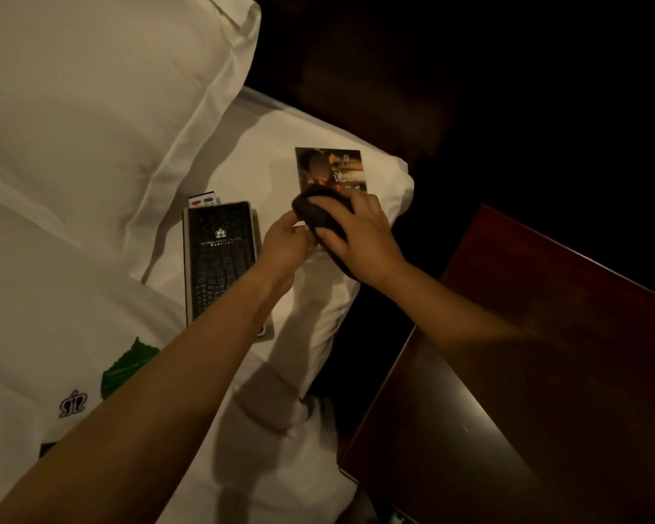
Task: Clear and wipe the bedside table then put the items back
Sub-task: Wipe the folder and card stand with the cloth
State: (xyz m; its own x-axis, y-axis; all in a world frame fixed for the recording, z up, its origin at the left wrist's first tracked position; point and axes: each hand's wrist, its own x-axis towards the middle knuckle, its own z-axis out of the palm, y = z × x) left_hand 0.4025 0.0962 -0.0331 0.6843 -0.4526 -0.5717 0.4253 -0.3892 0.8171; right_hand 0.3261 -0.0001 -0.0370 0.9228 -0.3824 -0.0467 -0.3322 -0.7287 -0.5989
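Over the white bed, my right hand [360, 236] grips a dark cloth [320, 217]. The cloth presses against the clear base of an acrylic card stand [329, 170] that shows a dark printed picture. My left hand [284, 242] pinches the stand's lower left edge. Left of my hands, a black crocodile-pattern leather holder [218, 259] with a crown logo lies flat on the sheet. A remote control's coloured buttons [202, 200] stick out from its far end. The dark red wooden bedside table [545, 353] stands at the right with its top bare.
Large white pillows [91, 107] fill the upper left. A green leaf-shaped card [129, 368] and an embroidered crown logo [73, 403] lie on the duvet at the lower left. A dark headboard and a dark gap separate bed from table.
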